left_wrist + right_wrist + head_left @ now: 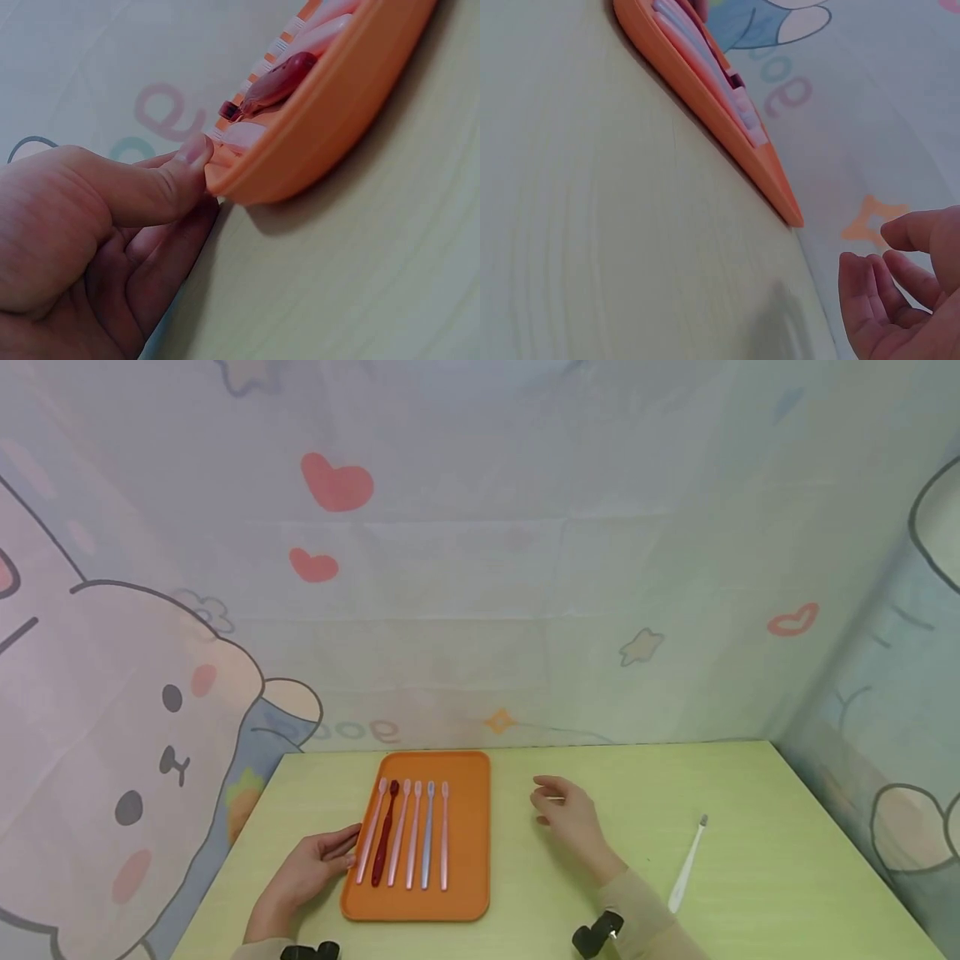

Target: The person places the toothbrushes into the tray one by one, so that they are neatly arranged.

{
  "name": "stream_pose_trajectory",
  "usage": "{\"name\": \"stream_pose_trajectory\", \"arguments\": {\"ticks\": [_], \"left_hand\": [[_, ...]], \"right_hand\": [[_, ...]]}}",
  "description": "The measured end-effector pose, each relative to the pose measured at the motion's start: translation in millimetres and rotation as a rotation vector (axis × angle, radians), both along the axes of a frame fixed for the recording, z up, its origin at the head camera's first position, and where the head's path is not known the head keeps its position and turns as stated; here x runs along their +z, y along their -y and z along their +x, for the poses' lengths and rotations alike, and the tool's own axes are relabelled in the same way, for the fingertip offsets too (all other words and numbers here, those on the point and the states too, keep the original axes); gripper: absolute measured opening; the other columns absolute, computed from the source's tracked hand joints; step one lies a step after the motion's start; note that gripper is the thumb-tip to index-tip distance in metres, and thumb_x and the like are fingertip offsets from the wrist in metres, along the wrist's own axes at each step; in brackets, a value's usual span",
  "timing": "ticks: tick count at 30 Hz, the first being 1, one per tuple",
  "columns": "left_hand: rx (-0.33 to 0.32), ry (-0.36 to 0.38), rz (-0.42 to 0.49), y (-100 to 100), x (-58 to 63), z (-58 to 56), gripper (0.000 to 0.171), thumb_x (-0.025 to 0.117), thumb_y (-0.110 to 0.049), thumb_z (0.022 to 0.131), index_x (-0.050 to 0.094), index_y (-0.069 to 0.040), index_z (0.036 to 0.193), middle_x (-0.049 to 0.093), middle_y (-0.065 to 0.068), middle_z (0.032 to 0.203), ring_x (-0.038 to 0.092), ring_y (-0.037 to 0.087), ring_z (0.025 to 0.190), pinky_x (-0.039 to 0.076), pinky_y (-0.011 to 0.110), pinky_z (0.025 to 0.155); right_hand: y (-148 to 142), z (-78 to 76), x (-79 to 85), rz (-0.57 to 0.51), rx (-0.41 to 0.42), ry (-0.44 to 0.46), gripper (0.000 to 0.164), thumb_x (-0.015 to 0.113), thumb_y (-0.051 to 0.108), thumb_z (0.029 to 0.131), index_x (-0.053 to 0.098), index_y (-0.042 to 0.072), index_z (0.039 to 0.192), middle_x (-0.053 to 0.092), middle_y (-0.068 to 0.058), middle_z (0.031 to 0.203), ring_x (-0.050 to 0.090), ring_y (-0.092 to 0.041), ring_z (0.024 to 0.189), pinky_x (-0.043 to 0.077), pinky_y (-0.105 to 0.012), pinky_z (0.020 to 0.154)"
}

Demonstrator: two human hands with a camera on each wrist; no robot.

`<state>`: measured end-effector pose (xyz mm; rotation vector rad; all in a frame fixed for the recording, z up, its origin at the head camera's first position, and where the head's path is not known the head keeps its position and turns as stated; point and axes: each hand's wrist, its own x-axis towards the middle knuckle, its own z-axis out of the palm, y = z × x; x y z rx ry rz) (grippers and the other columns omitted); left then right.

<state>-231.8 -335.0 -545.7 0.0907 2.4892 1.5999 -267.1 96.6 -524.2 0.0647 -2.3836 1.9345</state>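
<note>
An orange tray (468, 860) lies on the table, carrying a row of several toothbrushes. Most of these are pink, such as the rightmost pink toothbrush (445, 839); among them are a dark red toothbrush (385, 839) and a blue toothbrush (428, 839). My left hand (307, 870) pinches the tray's left edge, its thumb on the rim and its fingers below, as the left wrist view shows. Holding nothing, my right hand (573, 817) hovers right of the tray, fingers loosely bent. A white toothbrush (688, 864) lies on the table beyond my right forearm.
The pale green table (787, 860) ends at the back against a printed cloth backdrop (480, 568) with hearts and cartoon animals. Black wrist cameras sit on both forearms, one right wrist camera (597, 935) near the table's front.
</note>
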Motion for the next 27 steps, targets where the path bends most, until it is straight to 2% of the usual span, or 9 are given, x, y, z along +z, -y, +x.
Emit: {"name": "stream_pose_trajectory", "arguments": {"ticks": [4,12,18,24,27], "left_hand": [[0.006,0.007,0.009,0,-0.5,-0.7,0.053,0.068,0.003,0.102,0.054,0.009,0.152,0.058,0.027,0.149,0.057,0.037,0.139,0.055,0.031,0.104],[0.032,0.015,0.002,1,-0.5,-0.8,0.052,0.068,0.005,0.101,0.056,0.008,0.151,0.060,0.025,0.148,0.058,0.037,0.138,0.054,0.037,0.106],[0.003,0.007,0.007,2,-0.6,-0.2,0.053,0.068,0.004,0.101,0.053,0.011,0.152,0.057,0.029,0.149,0.056,0.040,0.139,0.054,0.039,0.107],[0.022,0.020,0.009,3,-2.1,0.3,0.052,0.068,0.004,0.101,0.054,0.009,0.151,0.058,0.027,0.149,0.057,0.038,0.139,0.054,0.036,0.106],[0.010,0.017,0.005,3,-1.6,0.6,0.053,0.068,0.003,0.101,0.053,0.010,0.152,0.057,0.028,0.150,0.056,0.039,0.139,0.055,0.034,0.105]], "right_hand": [[-14,5.5,3.2,0.014,-0.020,0.001,0.037,0.070,0.011,0.103,0.068,-0.002,0.138,0.070,-0.018,0.121,0.074,-0.037,0.106,0.066,-0.040,0.081],[-36,11.1,8.0,0.041,-0.050,0.005,0.039,0.070,0.011,0.103,0.067,-0.004,0.139,0.069,-0.020,0.123,0.073,-0.038,0.107,0.066,-0.039,0.081],[-53,14.9,10.9,0.068,-0.062,0.005,0.039,0.068,0.012,0.105,0.065,-0.004,0.140,0.069,-0.022,0.126,0.073,-0.038,0.109,0.066,-0.039,0.082],[-70,19.4,14.7,0.088,-0.086,0.022,0.040,0.067,0.012,0.106,0.064,-0.003,0.143,0.067,-0.023,0.129,0.072,-0.037,0.111,0.065,-0.036,0.084],[-79,21.3,16.0,0.099,-0.093,0.034,0.041,0.066,0.012,0.106,0.063,-0.003,0.144,0.066,-0.024,0.131,0.071,-0.038,0.113,0.065,-0.033,0.084]]}}
